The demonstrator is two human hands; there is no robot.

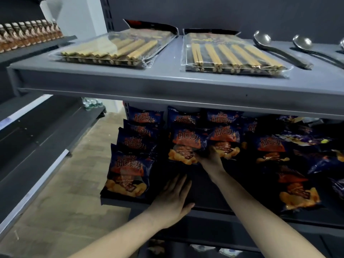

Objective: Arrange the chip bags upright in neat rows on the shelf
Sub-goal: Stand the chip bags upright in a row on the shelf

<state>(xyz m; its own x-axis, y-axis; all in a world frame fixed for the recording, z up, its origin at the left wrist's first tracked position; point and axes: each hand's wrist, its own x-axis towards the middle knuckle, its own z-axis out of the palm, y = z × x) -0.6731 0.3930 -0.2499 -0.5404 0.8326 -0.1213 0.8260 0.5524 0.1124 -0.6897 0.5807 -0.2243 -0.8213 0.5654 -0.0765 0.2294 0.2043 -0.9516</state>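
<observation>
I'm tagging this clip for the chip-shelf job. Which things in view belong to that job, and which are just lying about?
Part of the job:
- dark blue chip bags with orange print
- dark lower shelf they stand on
- left hand, flat at the shelf front
- right hand, at the middle bags

Lying about:
- clear packs of wooden chopsticks
- steel ladles
- row of brown bottles

you can read large outlined chinese characters, "田园薯片", across the front of the chip bags [130,164] on the lower shelf [204,205], most clearly on the front left bag and the middle bag [188,142]. the smaller print on those bags is too blurred to read. the chopstick packs [232,54] above show dark header cards whose lettering you cannot make out.
</observation>
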